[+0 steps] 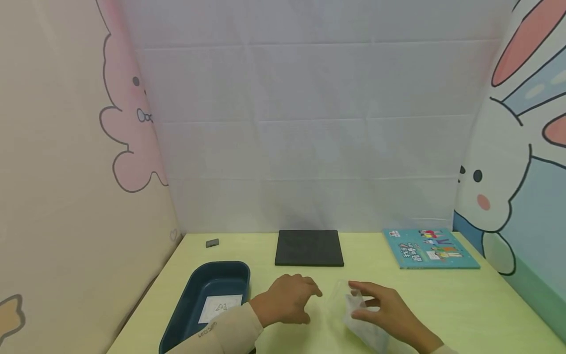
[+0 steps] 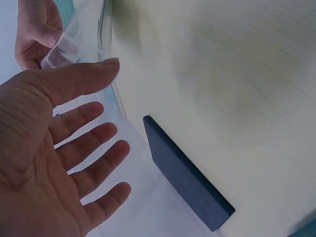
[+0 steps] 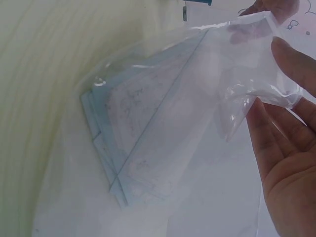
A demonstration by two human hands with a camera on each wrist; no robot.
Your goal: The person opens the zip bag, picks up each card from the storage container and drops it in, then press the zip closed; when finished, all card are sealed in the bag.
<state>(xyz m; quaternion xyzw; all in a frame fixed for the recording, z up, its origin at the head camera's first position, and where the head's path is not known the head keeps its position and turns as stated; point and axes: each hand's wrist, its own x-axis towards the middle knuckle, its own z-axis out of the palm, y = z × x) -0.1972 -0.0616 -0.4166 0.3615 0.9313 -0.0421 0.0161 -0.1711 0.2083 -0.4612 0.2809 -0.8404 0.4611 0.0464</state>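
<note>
A clear plastic bag (image 1: 366, 332) hangs from my right hand (image 1: 383, 310), which pinches it near its top between thumb and fingers. Through the film, the right wrist view shows several light-blue-edged cards (image 3: 136, 106) with faint line drawings, stacked askew. My left hand (image 1: 289, 299) hovers over the table to the left of the bag, fingers spread and holding nothing. Its palm and parted fingers (image 2: 84, 148) are plain in the left wrist view. Beside the left forearm stands a dark blue tray (image 1: 185, 304); in it lies a white card (image 1: 217, 306) with a drawing, partly covered by the sleeve.
A flat black rectangular object (image 1: 309, 248) lies at the back middle of the table. A blue illustrated book (image 1: 426, 250) is at the back right, and a small grey block (image 1: 212, 243) at the back left. A white sheet hangs behind the table (image 1: 442, 300).
</note>
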